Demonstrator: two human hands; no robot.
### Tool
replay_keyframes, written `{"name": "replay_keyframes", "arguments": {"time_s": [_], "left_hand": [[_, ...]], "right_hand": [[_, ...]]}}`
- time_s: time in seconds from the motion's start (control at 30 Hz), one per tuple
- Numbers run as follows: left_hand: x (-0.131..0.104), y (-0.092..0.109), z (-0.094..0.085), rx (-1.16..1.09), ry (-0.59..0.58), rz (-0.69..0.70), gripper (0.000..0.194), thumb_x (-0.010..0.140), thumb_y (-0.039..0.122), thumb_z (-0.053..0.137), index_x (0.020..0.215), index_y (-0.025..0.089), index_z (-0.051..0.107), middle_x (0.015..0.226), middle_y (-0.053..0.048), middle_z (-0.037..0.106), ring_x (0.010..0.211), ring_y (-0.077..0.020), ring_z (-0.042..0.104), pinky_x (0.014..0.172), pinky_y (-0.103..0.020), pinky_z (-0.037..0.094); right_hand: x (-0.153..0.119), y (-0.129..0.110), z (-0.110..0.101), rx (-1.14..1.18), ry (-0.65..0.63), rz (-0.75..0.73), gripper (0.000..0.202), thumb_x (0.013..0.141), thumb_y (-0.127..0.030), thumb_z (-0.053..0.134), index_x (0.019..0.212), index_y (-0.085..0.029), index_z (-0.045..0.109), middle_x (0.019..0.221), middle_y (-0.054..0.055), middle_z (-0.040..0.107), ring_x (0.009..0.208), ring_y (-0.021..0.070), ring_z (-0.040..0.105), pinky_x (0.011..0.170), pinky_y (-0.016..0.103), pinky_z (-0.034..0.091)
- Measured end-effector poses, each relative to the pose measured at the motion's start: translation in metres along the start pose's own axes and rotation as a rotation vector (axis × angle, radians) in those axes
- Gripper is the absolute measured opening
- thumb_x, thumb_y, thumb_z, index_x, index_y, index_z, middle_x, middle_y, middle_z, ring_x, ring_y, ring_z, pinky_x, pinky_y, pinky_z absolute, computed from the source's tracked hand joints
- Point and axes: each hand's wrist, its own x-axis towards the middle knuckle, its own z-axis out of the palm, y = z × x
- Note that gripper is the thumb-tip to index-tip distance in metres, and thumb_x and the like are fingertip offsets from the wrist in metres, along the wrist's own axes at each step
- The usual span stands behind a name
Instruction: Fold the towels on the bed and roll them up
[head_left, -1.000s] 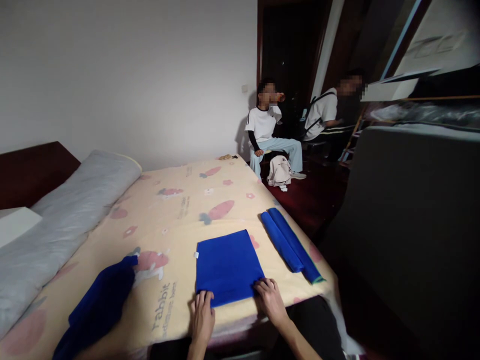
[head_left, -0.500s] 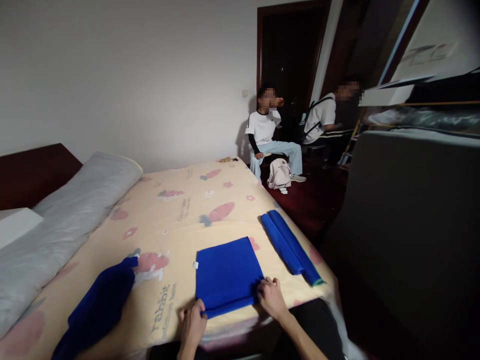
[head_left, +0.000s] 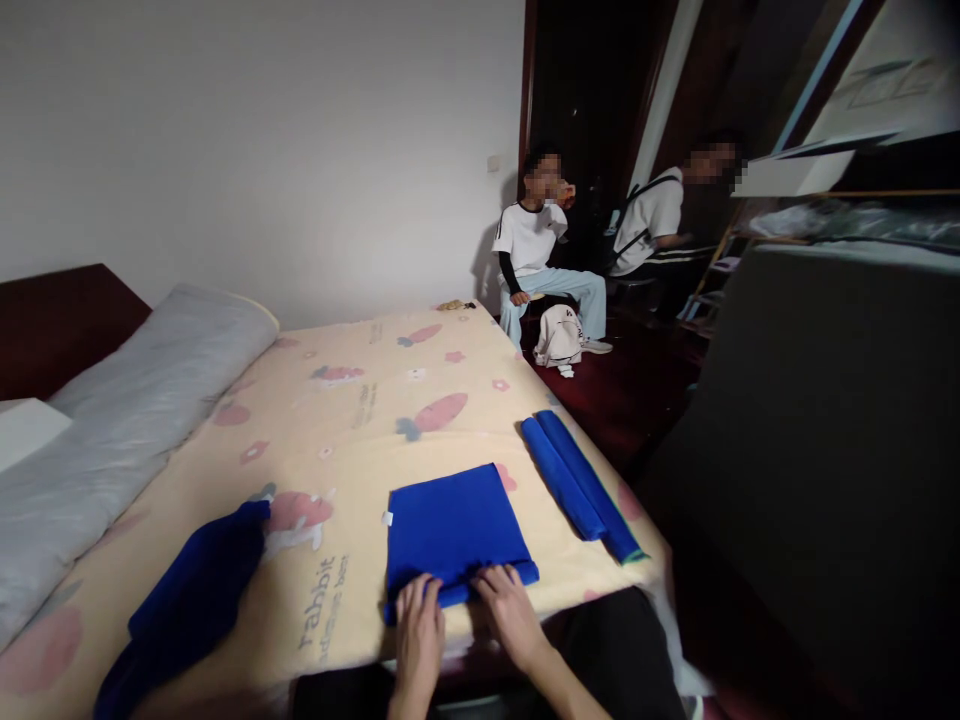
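A blue towel (head_left: 457,520) lies flat on the bed, its near edge turned up into a thin roll. A small white tag sticks out at its left side. My left hand (head_left: 420,620) has its fingers curled over the left part of the roll. Closer to the middle, my right hand (head_left: 510,610) grips the same roll, whose right end sticks out past it. To the right lie two rolled blue towels (head_left: 574,480), side by side. A crumpled blue towel (head_left: 187,600) rests at the left.
The bed (head_left: 352,450) has a cream sheet with carrot and rabbit prints. A grey pillow or folded quilt (head_left: 165,380) lies along its left side. Beyond it sit two people (head_left: 532,240), with a white backpack (head_left: 559,335) on the floor. A dark panel (head_left: 810,430) stands at right.
Both hands have moved inward from the towel's near corners, onto its near edge. That edge is now rolled up further. The view has shifted slightly.
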Motion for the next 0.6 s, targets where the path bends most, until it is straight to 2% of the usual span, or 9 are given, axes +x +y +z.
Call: {"name": "replay_keyframes", "arguments": {"time_s": [0.03,0.1,0.17,0.3,0.37,0.43,0.5,0.6], "left_hand": [[-0.001,0.008,0.008,-0.043,0.02,0.071,0.037,0.086,0.009,0.039,0.108,0.023,0.066,0.11,-0.006,0.069,0.106,-0.0202,0.062,0.095,-0.038,0.048],[-0.002,0.017,0.022,-0.075,0.076,0.115,0.034,0.09,0.013,0.037,0.105,0.022,0.067,0.103,-0.006,0.071,0.099,-0.0196,0.065,0.088,-0.036,0.052],[-0.002,0.013,0.029,-0.063,0.116,0.11,0.031,0.093,0.018,0.039,0.106,0.021,0.067,0.101,-0.006,0.072,0.096,-0.0196,0.066,0.085,-0.035,0.053],[-0.005,-0.028,0.017,-0.027,0.096,0.108,0.028,0.094,0.031,0.046,0.111,0.023,0.066,0.107,-0.006,0.072,0.101,-0.0192,0.065,0.089,-0.036,0.051],[-0.008,-0.049,0.008,0.007,0.093,0.075,0.028,0.093,0.034,0.047,0.109,0.023,0.067,0.109,-0.006,0.072,0.104,-0.0199,0.064,0.093,-0.038,0.048],[-0.01,-0.059,0.004,0.063,0.12,0.009,0.027,0.092,0.035,0.049,0.106,0.023,0.068,0.108,-0.006,0.072,0.105,-0.0221,0.064,0.097,-0.042,0.045],[-0.011,-0.054,0.007,0.109,0.148,-0.059,0.026,0.091,0.031,0.048,0.105,0.024,0.069,0.108,-0.007,0.073,0.106,-0.0237,0.064,0.098,-0.045,0.042],[-0.007,-0.026,0.022,0.053,0.117,-0.026,0.035,0.09,0.017,0.041,0.111,0.024,0.068,0.111,-0.006,0.072,0.106,-0.0213,0.064,0.098,-0.042,0.044]], "right_hand": [[0.003,-0.007,0.007,0.04,-0.022,-0.028,0.038,0.087,-0.005,0.042,0.112,-0.023,0.065,0.11,0.006,0.068,0.103,0.0224,0.059,0.098,0.039,0.039],[0.007,-0.013,0.016,0.079,-0.041,-0.025,0.037,0.089,-0.007,0.043,0.115,-0.022,0.064,0.112,0.006,0.069,0.103,0.0217,0.06,0.099,0.039,0.041],[0.008,-0.004,0.017,0.083,-0.054,-0.037,0.043,0.089,-0.007,0.041,0.125,-0.022,0.061,0.121,0.006,0.067,0.111,0.0212,0.059,0.103,0.04,0.039],[-0.001,0.04,0.0,0.042,-0.072,-0.096,0.046,0.095,-0.014,0.037,0.137,-0.022,0.051,0.138,0.007,0.057,0.129,0.0217,0.049,0.111,0.045,0.035],[-0.007,0.059,-0.008,0.003,-0.025,-0.04,0.042,0.097,-0.022,0.037,0.136,-0.021,0.053,0.138,0.008,0.057,0.13,0.0236,0.049,0.111,0.048,0.035],[-0.01,0.066,-0.012,-0.036,0.023,0.038,0.04,0.097,-0.026,0.039,0.133,-0.019,0.057,0.136,0.01,0.058,0.13,0.0259,0.049,0.111,0.051,0.035],[-0.01,0.058,-0.009,-0.058,0.029,0.076,0.042,0.094,-0.02,0.039,0.132,-0.016,0.057,0.138,0.012,0.056,0.133,0.027,0.046,0.111,0.052,0.033],[0.0,0.025,0.003,-0.02,-0.05,0.002,0.052,0.087,-0.01,0.039,0.137,-0.016,0.052,0.144,0.01,0.049,0.138,0.024,0.038,0.114,0.047,0.031]]}}
